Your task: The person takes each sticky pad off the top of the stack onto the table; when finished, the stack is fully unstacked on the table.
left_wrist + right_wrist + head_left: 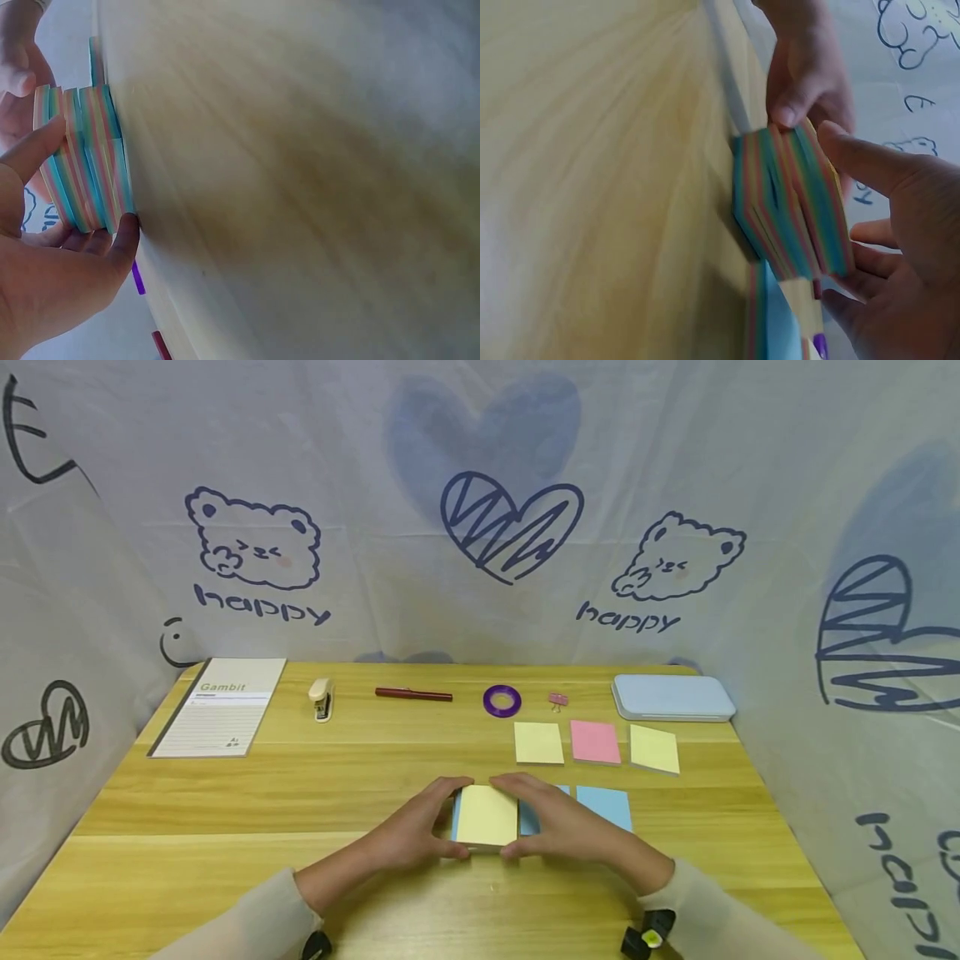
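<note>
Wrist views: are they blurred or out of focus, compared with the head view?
Head view: sharp, evenly lit, edges bent by the wide lens. Left wrist view: table smeared, sticky-note stack soft. Right wrist view: wood blurred, the stack's coloured edges fairly clear.

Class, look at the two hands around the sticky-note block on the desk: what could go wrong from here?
1. The striped multicolour sticky-note block already gapes between layers, so it might split apart between the left hand and right hand.
2. It could slide onto the blue sticky-note pad lying right beside it.

Matt paper sticky-note stack [486, 814] on smooth wood-grain table [225, 810]
</note>
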Demonstrator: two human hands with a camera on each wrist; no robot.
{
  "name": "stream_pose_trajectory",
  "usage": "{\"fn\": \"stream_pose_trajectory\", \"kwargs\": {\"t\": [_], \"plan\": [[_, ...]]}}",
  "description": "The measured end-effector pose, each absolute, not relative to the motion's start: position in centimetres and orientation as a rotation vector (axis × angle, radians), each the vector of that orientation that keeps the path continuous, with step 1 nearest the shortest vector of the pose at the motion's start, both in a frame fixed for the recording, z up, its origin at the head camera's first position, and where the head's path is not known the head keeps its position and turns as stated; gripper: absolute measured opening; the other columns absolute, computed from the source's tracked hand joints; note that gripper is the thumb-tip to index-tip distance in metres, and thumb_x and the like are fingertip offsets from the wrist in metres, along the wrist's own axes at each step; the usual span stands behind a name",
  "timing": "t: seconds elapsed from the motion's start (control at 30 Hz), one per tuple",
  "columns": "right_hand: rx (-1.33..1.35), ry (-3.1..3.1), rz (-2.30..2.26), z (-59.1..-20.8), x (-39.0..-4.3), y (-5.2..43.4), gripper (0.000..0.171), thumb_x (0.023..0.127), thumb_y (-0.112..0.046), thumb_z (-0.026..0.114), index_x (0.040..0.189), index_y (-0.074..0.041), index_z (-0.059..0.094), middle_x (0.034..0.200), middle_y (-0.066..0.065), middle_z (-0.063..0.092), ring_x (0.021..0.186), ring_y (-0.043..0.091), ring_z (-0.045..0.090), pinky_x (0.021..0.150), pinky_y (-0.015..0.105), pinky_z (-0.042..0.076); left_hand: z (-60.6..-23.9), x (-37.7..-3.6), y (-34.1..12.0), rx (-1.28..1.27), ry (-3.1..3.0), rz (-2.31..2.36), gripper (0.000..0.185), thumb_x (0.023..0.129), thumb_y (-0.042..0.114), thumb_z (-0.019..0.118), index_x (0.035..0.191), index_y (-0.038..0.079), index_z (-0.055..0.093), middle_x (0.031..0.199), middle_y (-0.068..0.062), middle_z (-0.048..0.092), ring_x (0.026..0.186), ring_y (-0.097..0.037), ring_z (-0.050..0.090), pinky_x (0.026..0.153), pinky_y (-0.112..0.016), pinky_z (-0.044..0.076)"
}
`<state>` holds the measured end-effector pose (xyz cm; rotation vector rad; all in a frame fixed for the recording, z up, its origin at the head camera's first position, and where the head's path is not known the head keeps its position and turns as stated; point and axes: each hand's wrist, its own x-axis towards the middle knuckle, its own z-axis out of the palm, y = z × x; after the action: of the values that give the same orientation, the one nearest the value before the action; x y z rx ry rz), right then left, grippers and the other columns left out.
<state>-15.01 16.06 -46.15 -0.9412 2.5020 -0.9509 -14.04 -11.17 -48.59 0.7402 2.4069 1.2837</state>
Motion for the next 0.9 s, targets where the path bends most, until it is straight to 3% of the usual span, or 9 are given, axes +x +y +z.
{"fn": "stream_pose_trajectory", "kwargs": {"t": [0.2,0.5,0.67,0.9], "plan": [[-0.960,2.522,-0.938,-46.6,-14.7,15.3,0.089,0.085,-0.033,0.086,0.158,-0.009,0.040,0.156,0.007,0.046,0.140,0.030,0.049,0.112,0.052,0.046,-48.4,-13.9,-11.1,0.741,2.400,1.281,0.088,0.084,0.017,0.087,0.155,0.006,0.036,0.144,-0.013,0.051,0.133,-0.035,0.051,0.112,-0.059,0.042],[-0.949,2.565,-0.925,-46.5,-14.6,15.7,0.086,0.086,-0.035,0.085,0.157,-0.011,0.042,0.156,0.006,0.047,0.140,0.031,0.049,0.112,0.052,0.046,-48.3,-13.9,-10.9,0.731,2.420,1.261,0.089,0.084,0.015,0.087,0.156,0.005,0.035,0.144,-0.014,0.050,0.133,-0.033,0.051,0.113,-0.055,0.042],[-0.935,2.605,-0.920,-46.4,-14.6,17.8,0.086,0.086,-0.038,0.084,0.157,-0.010,0.042,0.157,0.006,0.046,0.142,0.032,0.047,0.113,0.056,0.043,-48.3,-13.8,-10.8,0.721,2.432,1.249,0.089,0.085,0.013,0.086,0.156,0.004,0.035,0.148,-0.014,0.048,0.134,-0.031,0.050,0.114,-0.053,0.041],[-0.775,2.618,-1.009,-46.2,-14.4,23.3,0.084,0.086,-0.030,0.086,0.157,-0.014,0.043,0.160,0.011,0.042,0.146,0.040,0.039,0.113,0.065,0.039,-48.3,-13.7,-10.8,0.709,2.442,1.244,0.087,0.085,0.011,0.086,0.156,0.005,0.035,0.148,-0.015,0.048,0.134,-0.032,0.050,0.113,-0.051,0.043]]}}
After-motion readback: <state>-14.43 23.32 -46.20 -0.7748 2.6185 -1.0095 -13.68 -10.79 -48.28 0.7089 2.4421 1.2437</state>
